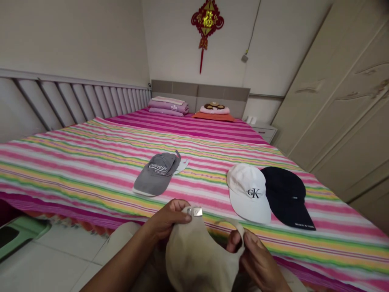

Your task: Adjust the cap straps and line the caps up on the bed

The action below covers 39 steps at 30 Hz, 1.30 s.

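Note:
A beige cap (200, 247) is held up in front of me, its back opening facing away and its strap undone. My left hand (168, 221) pinches the side with the metal buckle (197, 211). The loose strap (234, 223) curls up from the other side, where my right hand (255, 255) grips the cap's edge at the strap's base. Beyond my hands, a grey cap (158, 172) with white lettering lies on the bed. To the right, a white cap (247, 194) marked CK partly overlaps a black cap (288, 198).
The bed (91, 162) wears a striped sheet. Folded bedding (168, 107) and an orange pillow (214, 117) sit by the headboard (219, 95). A rail (100, 93) runs along the left, a wardrobe (334, 97) stands right. A green stool (30, 231) is on the tiled floor.

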{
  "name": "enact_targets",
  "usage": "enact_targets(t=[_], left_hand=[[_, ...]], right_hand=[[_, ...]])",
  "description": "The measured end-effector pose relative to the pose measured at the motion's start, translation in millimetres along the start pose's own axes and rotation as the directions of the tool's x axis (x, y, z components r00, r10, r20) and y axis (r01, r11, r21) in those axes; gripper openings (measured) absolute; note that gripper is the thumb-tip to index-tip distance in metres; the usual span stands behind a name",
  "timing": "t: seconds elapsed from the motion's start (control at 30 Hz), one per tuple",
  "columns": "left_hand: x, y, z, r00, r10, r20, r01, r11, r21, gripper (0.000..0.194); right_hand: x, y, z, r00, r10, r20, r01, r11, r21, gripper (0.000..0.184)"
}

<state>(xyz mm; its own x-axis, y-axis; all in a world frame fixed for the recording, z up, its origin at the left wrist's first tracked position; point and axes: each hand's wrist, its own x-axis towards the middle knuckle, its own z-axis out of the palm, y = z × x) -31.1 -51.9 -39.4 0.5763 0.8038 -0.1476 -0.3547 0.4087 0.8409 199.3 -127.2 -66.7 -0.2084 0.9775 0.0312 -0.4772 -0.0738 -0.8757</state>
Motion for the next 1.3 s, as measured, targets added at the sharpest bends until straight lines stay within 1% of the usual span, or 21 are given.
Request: enact_targets(t=[0.07, 0.13, 0.2, 0.3, 0.4, 0.53, 0.6, 0.7, 0.77, 0.83, 0.9, 1.17, 1.3], left_hand=[[-0.9, 1.3, 2.9, 1.000, -0.013, 0.024, 0.012, 0.998, 0.061, 0.022], [-2.1, 2.7, 6.2, 0.999, -0.013, 0.046, 0.008, 0.994, 0.108, 0.023], [-3.5, 3.8, 9.7, 0.999, -0.002, 0.045, -0.004, 0.992, 0.129, 0.023], [-5.6, 4.6, 15.3, 0.999, -0.003, 0.036, -0.003, 0.989, 0.146, 0.021], [-7.8, 5.3, 20.1, 0.997, -0.017, 0.072, 0.006, 0.989, 0.149, 0.022], [-10.4, 5.6, 22.7, 0.991, -0.037, 0.132, 0.019, 0.990, 0.137, 0.024], [-11.1, 4.8, 22.2, 0.989, -0.040, 0.143, 0.022, 0.992, 0.124, 0.025], [-11.5, 2.5, 20.3, 0.990, -0.027, 0.141, 0.009, 0.992, 0.125, 0.023], [-11.5, 0.9, 19.4, 0.989, -0.008, 0.147, -0.012, 0.991, 0.136, 0.021], [-11.5, -0.3, 19.5, 0.988, 0.007, 0.156, -0.029, 0.990, 0.139, 0.019], [-11.3, -0.5, 20.6, 0.988, 0.013, 0.155, -0.035, 0.989, 0.141, 0.017], [-7.8, 1.9, 24.4, 0.988, 0.025, 0.151, -0.050, 0.985, 0.165, 0.018], [-6.9, 2.0, 23.4, 0.989, 0.018, 0.149, -0.047, 0.980, 0.194, 0.019]], right_hand=[[1.4, -5.9, 5.1, 1.000, -0.020, 0.005, 0.020, 1.000, -0.024, 0.029], [2.2, -11.3, 8.0, 1.000, -0.018, -0.005, 0.018, 0.999, -0.040, 0.020], [2.8, -15.7, 8.6, 1.000, -0.018, -0.025, 0.016, 0.999, -0.052, 0.016], [3.6, -21.6, 8.2, 0.997, -0.057, -0.043, 0.053, 0.995, -0.086, 0.020], [4.7, -30.2, 12.1, 0.998, -0.039, -0.048, 0.030, 0.984, -0.177, 0.024], [5.6, -47.4, 28.0, 1.000, 0.020, -0.015, -0.024, 0.924, -0.381, 0.023], [5.2, -55.5, 38.6, 0.998, 0.054, -0.021, -0.057, 0.885, -0.463, 0.025], [4.5, -63.3, 52.1, 0.997, 0.034, -0.073, -0.068, 0.833, -0.548, 0.028], [4.6, -65.6, 57.0, 0.993, 0.013, -0.115, -0.076, 0.819, -0.569, 0.029], [5.2, -66.5, 58.4, 0.989, 0.018, -0.147, -0.099, 0.822, -0.561, 0.028], [6.1, -66.5, 57.5, 0.989, 0.029, -0.147, -0.107, 0.825, -0.555, 0.027], [11.2, -60.7, 50.0, 0.995, -0.033, -0.096, -0.035, 0.777, -0.629, 0.025], [15.8, -55.6, 44.1, 0.999, 0.048, -0.026, -0.053, 0.796, -0.604, 0.026]])
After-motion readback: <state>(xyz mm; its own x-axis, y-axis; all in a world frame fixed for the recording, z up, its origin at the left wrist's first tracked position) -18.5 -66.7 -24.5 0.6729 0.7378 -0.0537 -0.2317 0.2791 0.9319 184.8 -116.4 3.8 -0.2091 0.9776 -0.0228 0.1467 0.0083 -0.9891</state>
